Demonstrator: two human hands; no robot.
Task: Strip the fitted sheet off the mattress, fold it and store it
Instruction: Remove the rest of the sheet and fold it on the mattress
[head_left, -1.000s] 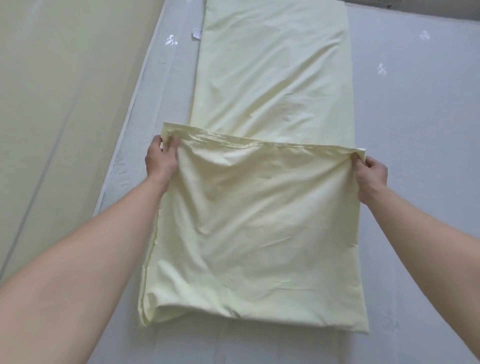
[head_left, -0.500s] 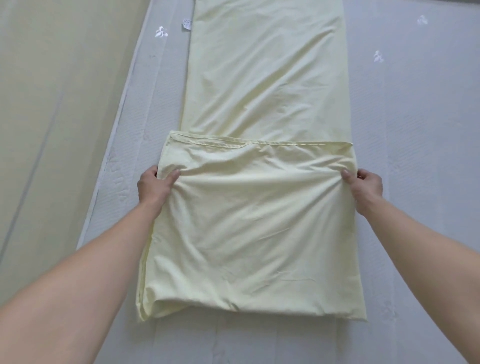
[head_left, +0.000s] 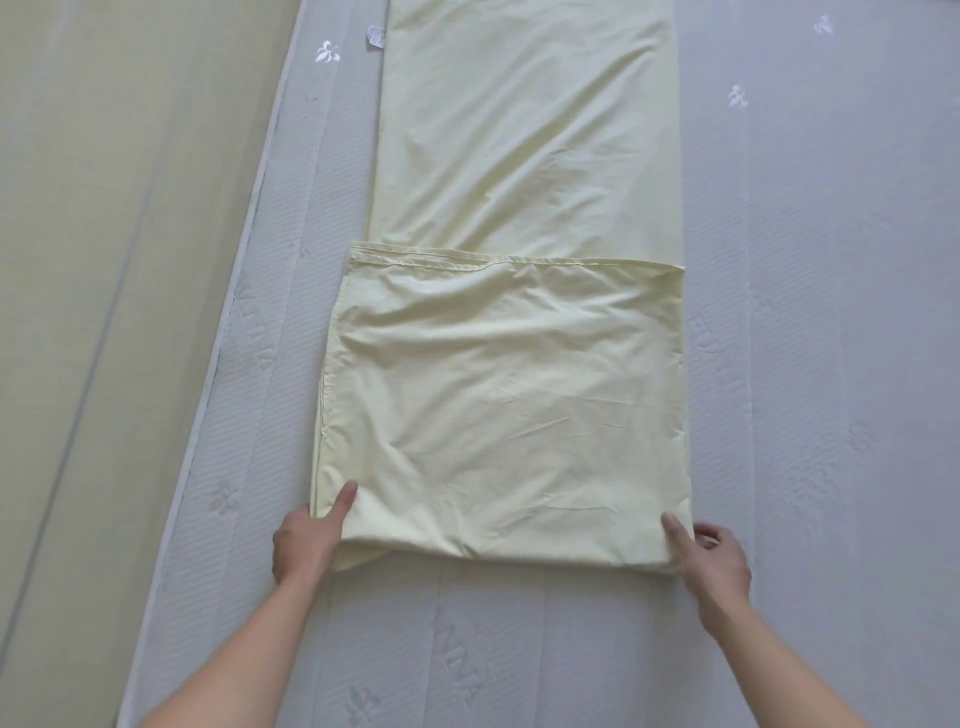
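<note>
The pale yellow fitted sheet (head_left: 509, 405) lies as a long strip on the bare grey mattress (head_left: 810, 364). Its near end is folded over onto itself, and the hemmed edge lies across the strip. My left hand (head_left: 304, 543) is at the near left corner of the fold, thumb on top of the cloth and fingers hidden beneath it. My right hand (head_left: 714, 553) grips the near right corner, thumb on top and fingers curled at the edge.
The mattress has a quilted grey cover with white embroidered motifs (head_left: 327, 52). A small white label (head_left: 376, 37) lies beside the strip at the far left. Beige floor (head_left: 104, 260) runs along the mattress's left edge.
Both hands let go of the flap's far hemmed edge after laying it down. They drew back along the sides to the near fold corners.
</note>
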